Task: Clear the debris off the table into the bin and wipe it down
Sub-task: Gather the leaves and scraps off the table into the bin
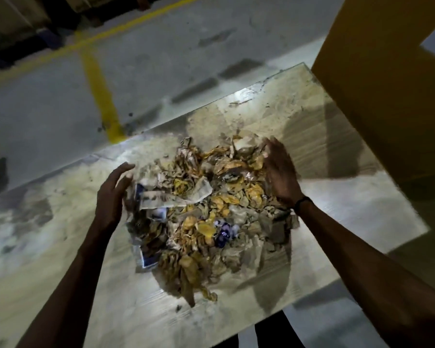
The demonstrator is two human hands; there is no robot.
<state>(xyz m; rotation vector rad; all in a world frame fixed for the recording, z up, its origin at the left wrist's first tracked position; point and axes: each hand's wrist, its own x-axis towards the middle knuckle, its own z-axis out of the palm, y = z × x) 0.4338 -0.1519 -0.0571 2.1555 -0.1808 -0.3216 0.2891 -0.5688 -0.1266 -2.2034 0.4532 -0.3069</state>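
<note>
The concrete floor (161, 59), crossed by a yellow line (99, 96), is lying beyond a pale, dusty desk (337, 187). A large yellow-brown box (387, 84) is rising at the desk's far right corner; its inside is not showing. A heap of debris (209, 209), dry leaves, crumpled paper and wrappers, is sitting mid-desk. The left hand (112, 194) is touching the heap's left edge, fingers spread. The right hand (280, 172), fingers straight and blurred, is pressing its right side.
</note>
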